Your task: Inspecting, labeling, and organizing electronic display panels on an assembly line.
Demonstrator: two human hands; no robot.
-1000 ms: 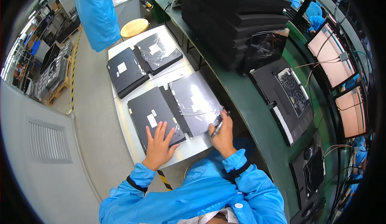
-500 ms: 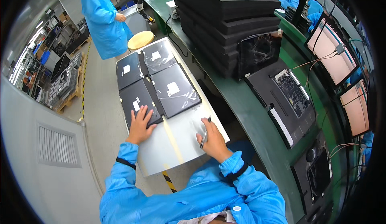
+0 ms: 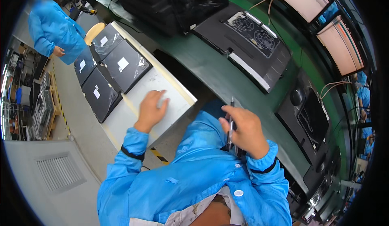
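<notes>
Above the bare near part of the white table (image 3: 172, 92), my left hand (image 3: 150, 110) hovers with thumb and fingers apart and nothing in it. A dark pen (image 3: 231, 124) stands nearly upright in my right hand (image 3: 247, 128), which is over my lap beside the green bench. Several flat black panels with white labels lie side by side at the table's far end. The nearest ones are a black panel (image 3: 103, 100) at the left and a black panel (image 3: 131, 74) under wrinkled clear film at the right. Neither hand touches them.
The green bench (image 3: 227, 88) carries stacked black foam trays (image 3: 137, 7), a black fixture with two ringed patterns (image 3: 251, 35), and a film-covered dark screen (image 3: 316, 120). Lit monitors (image 3: 340, 47) stand at the right. A person in blue (image 3: 56, 27) stands beyond a round stool (image 3: 94, 33).
My left hand has lifted off the near left panel and come back toward me. My right hand has moved right with the pen, away from the table. The view has swung right.
</notes>
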